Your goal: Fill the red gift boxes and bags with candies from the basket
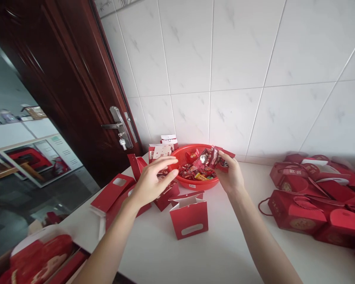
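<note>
A red plastic basket point(195, 184) holds a heap of wrapped candies point(189, 171), mostly red, a few yellow or white. Over its right side, my right hand point(232, 173) pinches several red-wrapped candies point(214, 156) between thumb and fingers; their exact number is hidden. My left hand point(155, 179) hovers by the basket's left rim, thumb and fingers apart, with nothing in it. Between my forearms stands a red paper box point(192, 221), its top open and an oval window on its front. Another red box point(167, 195) sits partly behind my left hand.
More red boxes point(114, 193) lie on the white table point(225, 244) at left. Filled-out red gift boxes with cord handles point(297, 211) crowd the right side. A tiled wall point(239, 59) rises behind; a dark wooden door point(77, 79) stands at left. Red items point(41, 256) occupy the lower left.
</note>
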Tool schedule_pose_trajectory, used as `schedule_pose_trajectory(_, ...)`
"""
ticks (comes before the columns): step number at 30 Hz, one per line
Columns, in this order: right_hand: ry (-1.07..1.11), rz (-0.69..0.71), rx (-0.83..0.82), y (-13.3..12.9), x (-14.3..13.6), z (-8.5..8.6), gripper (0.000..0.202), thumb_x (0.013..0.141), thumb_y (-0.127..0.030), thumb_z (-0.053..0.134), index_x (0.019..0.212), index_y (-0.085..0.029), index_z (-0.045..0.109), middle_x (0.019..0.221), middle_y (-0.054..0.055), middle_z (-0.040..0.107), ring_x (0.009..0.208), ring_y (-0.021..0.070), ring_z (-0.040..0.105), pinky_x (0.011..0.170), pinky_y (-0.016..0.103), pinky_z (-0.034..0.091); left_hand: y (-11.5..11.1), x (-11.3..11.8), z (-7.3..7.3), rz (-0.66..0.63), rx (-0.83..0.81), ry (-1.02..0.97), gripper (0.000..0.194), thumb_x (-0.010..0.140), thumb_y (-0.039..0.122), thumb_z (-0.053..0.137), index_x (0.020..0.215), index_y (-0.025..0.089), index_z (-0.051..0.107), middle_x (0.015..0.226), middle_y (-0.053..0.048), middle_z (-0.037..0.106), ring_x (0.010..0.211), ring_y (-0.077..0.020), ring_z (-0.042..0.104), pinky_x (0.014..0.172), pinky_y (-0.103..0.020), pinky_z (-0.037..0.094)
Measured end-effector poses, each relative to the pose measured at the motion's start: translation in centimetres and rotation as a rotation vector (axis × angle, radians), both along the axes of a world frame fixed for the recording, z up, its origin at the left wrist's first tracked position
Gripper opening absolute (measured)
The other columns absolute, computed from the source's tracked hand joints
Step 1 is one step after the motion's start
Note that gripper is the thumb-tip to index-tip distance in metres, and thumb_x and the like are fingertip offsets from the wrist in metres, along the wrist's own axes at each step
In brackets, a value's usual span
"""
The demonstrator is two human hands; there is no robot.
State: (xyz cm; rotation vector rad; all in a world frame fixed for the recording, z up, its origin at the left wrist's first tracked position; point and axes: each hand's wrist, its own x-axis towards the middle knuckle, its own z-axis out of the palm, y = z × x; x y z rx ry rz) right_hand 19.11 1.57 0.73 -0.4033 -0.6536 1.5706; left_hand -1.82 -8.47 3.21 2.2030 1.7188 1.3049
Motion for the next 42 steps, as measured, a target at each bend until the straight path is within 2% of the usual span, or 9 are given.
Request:
schedule_pose_trajectory(4, -0.042, -0.006, 0.040, -0.4, 0.1, 0.6, 0.015, 0.066, -0.025, 0.085, 0.073, -0.018, 0.073, 0.076, 0.000, 0.073, 0.071, 0.0161, 0.066, 0.061, 0.028, 0.054, 3.2, 2.4, 0.6, -0.160, -0.020, -0.143, 0.042, 0.092, 0.047, 0.062, 0.120, 0.018, 0.070, 0.118, -0.012, 0.074, 0.106, -0.0252, 0.071, 0.089, -0.036, 0.061)
schedule_pose_trajectory(7, -0.068, -0.022, 0.044, -0.5, 0.1, 0.8, 0.015, 0.067, -0.027, 0.084, 0.074, -0.018, 0.074, 0.076, 0.001, 0.073, 0.071, 0.0163, 0.066, 0.061, 0.028, 0.054, 5.0, 3.4, 0.8, -0.183, -0.036, -0.206, 0.039, 0.091, 0.047, 0.064, 0.116, 0.018, 0.071, 0.106, -0.010, 0.076, 0.100, -0.0241, 0.072, 0.083, -0.034, 0.061)
schedule_pose_trajectory(11, -0.069, -0.013, 0.061, -0.3, -0.1, 0.9, 0.015, 0.068, -0.027, 0.084, 0.077, -0.018, 0.075, 0.079, 0.001, 0.074, 0.073, 0.0161, 0.066, 0.064, 0.027, 0.054, 6.6, 3.9, 0.7, -0.243, -0.120, -0.292, 0.043, 0.086, 0.044, 0.070, 0.120, 0.017, 0.070, 0.094, -0.008, 0.075, 0.084, -0.0213, 0.074, 0.078, -0.033, 0.061)
schedule_pose_trajectory(15, -0.064, -0.029, 0.052, 0.3, 0.2, 0.8, 0.014, 0.067, -0.025, 0.084, 0.075, -0.017, 0.075, 0.079, 0.002, 0.074, 0.073, 0.0157, 0.066, 0.065, 0.026, 0.053, 7.9, 4.0, 0.3, -0.339, -0.205, -0.385, 0.045, 0.083, 0.041, 0.073, 0.122, 0.019, 0.068, 0.093, -0.006, 0.074, 0.082, -0.0212, 0.074, 0.069, -0.031, 0.062)
schedule_pose_trajectory(21, -0.071, -0.036, 0.044, 1.1, 0.7, 0.7, 0.012, 0.069, -0.024, 0.083, 0.073, -0.017, 0.074, 0.078, 0.002, 0.074, 0.070, 0.0153, 0.065, 0.065, 0.025, 0.053, 9.6, 4.2, -0.8, -0.313, -0.140, -0.539, 0.042, 0.080, 0.043, 0.076, 0.114, 0.019, 0.072, 0.103, -0.008, 0.076, 0.093, -0.0225, 0.074, 0.080, -0.033, 0.062)
schedule_pose_trajectory(29, -0.098, -0.064, 0.004, 1.9, 1.3, 0.4, 0.010, 0.068, -0.022, 0.082, 0.072, -0.017, 0.074, 0.076, 0.003, 0.074, 0.069, 0.0161, 0.066, 0.060, 0.026, 0.053, 10.0, 3.9, -1.9, -0.268, -0.039, -0.758, 0.042, 0.074, 0.047, 0.083, 0.103, 0.016, 0.078, 0.108, -0.010, 0.078, 0.100, -0.0243, 0.073, 0.092, -0.038, 0.060)
schedule_pose_trajectory(32, -0.123, -0.085, 0.004, 2.1, 1.8, 0.4, 0.012, 0.068, -0.024, 0.082, 0.070, -0.016, 0.073, 0.072, 0.004, 0.073, 0.066, 0.0176, 0.067, 0.058, 0.028, 0.055, 9.7, 3.6, -1.6, -0.278, -0.001, -0.745, 0.040, 0.079, 0.046, 0.080, 0.105, 0.016, 0.078, 0.110, -0.010, 0.078, 0.101, -0.0232, 0.073, 0.092, -0.035, 0.060)
schedule_pose_trajectory(36, -0.130, -0.020, 0.017, 2.1, 2.0, 0.4, 0.016, 0.068, -0.027, 0.083, 0.067, -0.017, 0.071, 0.066, 0.003, 0.071, 0.057, 0.0152, 0.064, 0.052, 0.025, 0.052, 9.3, 3.5, -1.6, -0.274, 0.017, -0.665, 0.038, 0.085, 0.047, 0.074, 0.108, 0.017, 0.076, 0.116, -0.011, 0.075, 0.104, -0.0232, 0.072, 0.091, -0.033, 0.060)
schedule_pose_trajectory(42, -0.195, 0.101, 0.044, 1.3, 1.8, 0.6, 0.026, 0.064, -0.033, 0.088, 0.075, -0.014, 0.074, 0.064, 0.004, 0.070, 0.055, 0.0160, 0.064, 0.045, 0.023, 0.048, 8.9, 3.7, -2.7, -0.235, 0.059, -0.578, 0.039, 0.087, 0.044, 0.072, 0.118, 0.019, 0.071, 0.122, -0.009, 0.073, 0.106, -0.0218, 0.071, 0.089, -0.030, 0.060)
